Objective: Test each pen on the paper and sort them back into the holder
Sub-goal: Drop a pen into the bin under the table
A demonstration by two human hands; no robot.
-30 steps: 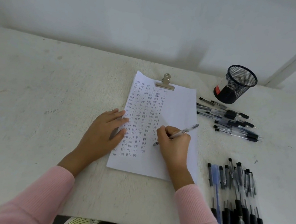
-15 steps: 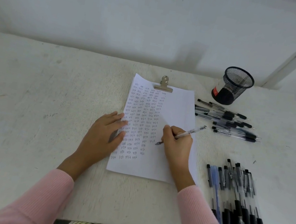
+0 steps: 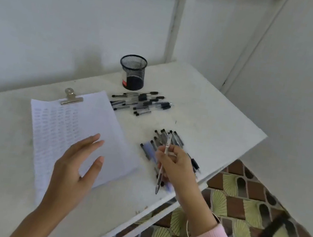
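Note:
My right hand (image 3: 176,165) grips a clear pen (image 3: 163,164), held nearly upright over the near pile of pens (image 3: 165,140) by the table's right edge. My left hand (image 3: 77,167) hovers with straight, spread fingers above the lower part of the paper (image 3: 80,126), which is covered in rows of small pen marks and held by a metal clip (image 3: 71,97). A second pile of pens (image 3: 141,102) lies further back. Behind it stands the black mesh holder (image 3: 132,72); no pens show inside it.
The white table (image 3: 204,109) ends in a right edge just past the near pile, with patterned floor tiles (image 3: 241,197) below. A white wall runs along the back of the table.
My right hand has left the paper and carried the pen rightwards over the near pile. My left hand has lifted off the paper. The view has swung to the right.

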